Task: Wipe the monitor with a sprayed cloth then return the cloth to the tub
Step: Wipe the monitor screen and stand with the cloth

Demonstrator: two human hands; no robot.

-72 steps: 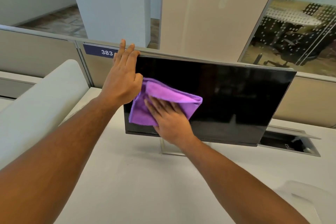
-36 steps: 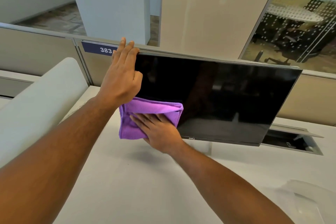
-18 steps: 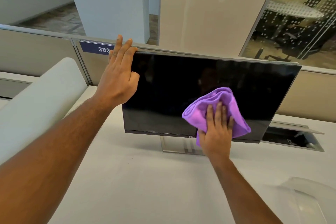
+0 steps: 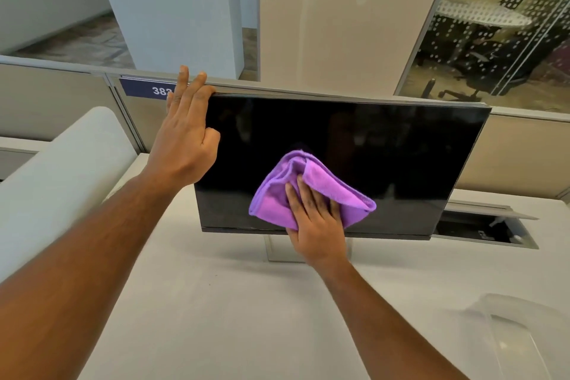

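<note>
purple cloth under flat right hand, low-centre on monitor; left hand, fingers straight, braces top-left edge.

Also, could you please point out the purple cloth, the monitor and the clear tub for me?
purple cloth (image 4: 271, 197): head view, its left fold.
monitor (image 4: 385, 148): head view, bare dark screen, upper right.
clear tub (image 4: 509, 305): head view, its rim.

Bright even daylight, soft shadows on desk, faint reflections on monitor, wide-angle edge bending
</note>
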